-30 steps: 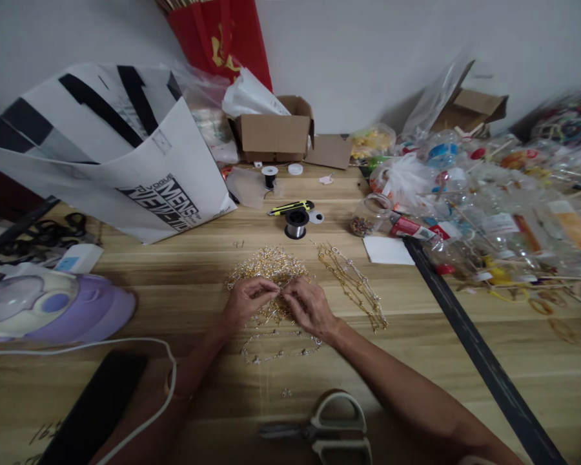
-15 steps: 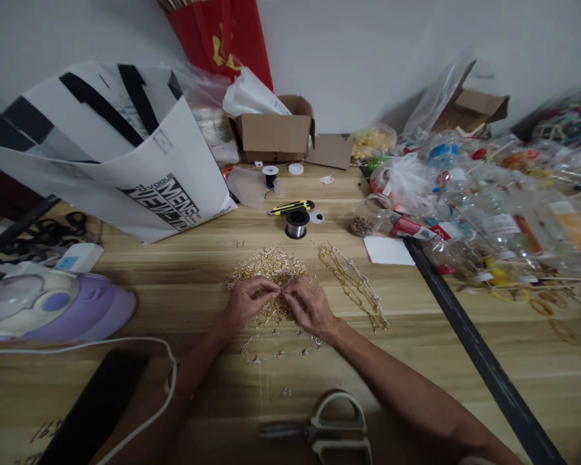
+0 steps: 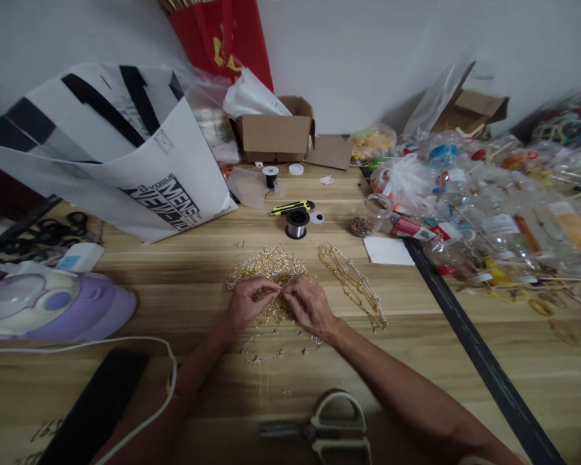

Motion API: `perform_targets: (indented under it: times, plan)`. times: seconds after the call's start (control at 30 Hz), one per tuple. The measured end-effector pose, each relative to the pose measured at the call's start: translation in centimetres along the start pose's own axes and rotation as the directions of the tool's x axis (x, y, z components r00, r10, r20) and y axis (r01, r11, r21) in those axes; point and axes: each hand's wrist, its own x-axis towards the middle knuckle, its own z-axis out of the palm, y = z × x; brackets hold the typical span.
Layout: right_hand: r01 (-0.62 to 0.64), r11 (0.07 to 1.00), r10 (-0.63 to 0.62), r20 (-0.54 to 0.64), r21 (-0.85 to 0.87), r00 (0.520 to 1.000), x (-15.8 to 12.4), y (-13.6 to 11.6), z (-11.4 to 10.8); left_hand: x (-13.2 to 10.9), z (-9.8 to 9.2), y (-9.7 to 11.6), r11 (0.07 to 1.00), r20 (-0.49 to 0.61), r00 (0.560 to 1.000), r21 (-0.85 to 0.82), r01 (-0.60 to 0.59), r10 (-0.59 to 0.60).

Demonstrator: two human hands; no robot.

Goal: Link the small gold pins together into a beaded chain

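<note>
My left hand [image 3: 250, 298] and my right hand [image 3: 312, 306] meet fingertip to fingertip over a pile of gold and silver beaded pieces [image 3: 268, 263]. Each hand is closed in a pinch; what lies between the fingers is too small to make out. Just below them a silver chain with small charms [image 3: 281, 354] forms a loop on the wooden table [image 3: 213, 403]. To the right lie several gold and silver chains [image 3: 352, 284], stretched out side by side. A small clear cluster [image 3: 285, 392] sits nearer to me, above the scissors [image 3: 339, 426].
Behind the pile stand a wire spool [image 3: 297, 224] and a yellow-black utility knife [image 3: 290, 207]. A bead jar [image 3: 368, 216] and heaped plastic bottles [image 3: 494, 200] fill the right. On the left are a paper bag [image 3: 174, 174], a purple device [image 3: 91, 307] and a white cable [image 3: 172, 361].
Hardly anything differs. Both hands keep their pinch over the pile, with only a very slight shift at the fingers.
</note>
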Motion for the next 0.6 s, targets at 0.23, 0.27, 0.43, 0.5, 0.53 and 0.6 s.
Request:
perform_targets:
  times: [0.23,0.27,0.43,0.5,0.53,0.6]
  plan:
    - [-0.005,1.000,0.005,0.000,0.006,1.000,-0.12,0.06,0.10,0.03,0.12,-0.12,1.000,-0.016,1.000,0.022,-0.021,0.021]
    - [-0.006,1.000,0.006,0.001,0.006,1.000,-0.13,0.07,0.12,0.04,0.13,-0.10,0.999,-0.018,0.999,0.022,-0.026,0.026]
    - [-0.002,1.000,0.002,-0.007,0.003,1.000,-0.10,0.09,0.11,0.03,0.13,0.10,0.998,-0.007,0.999,0.023,-0.051,0.051]
    - [0.002,1.000,-0.002,-0.010,0.005,1.000,-0.09,0.10,0.11,0.02,0.13,0.12,0.998,-0.007,0.999,0.025,-0.052,0.052]
    - [0.003,1.000,-0.003,-0.011,0.004,1.000,-0.09,0.10,0.12,0.01,0.14,0.10,0.998,-0.008,0.999,0.025,-0.051,0.052]
    - [0.002,1.000,-0.002,-0.012,0.002,1.000,-0.09,0.12,0.15,-0.01,0.16,0.05,0.998,-0.009,0.999,0.026,-0.049,0.049]
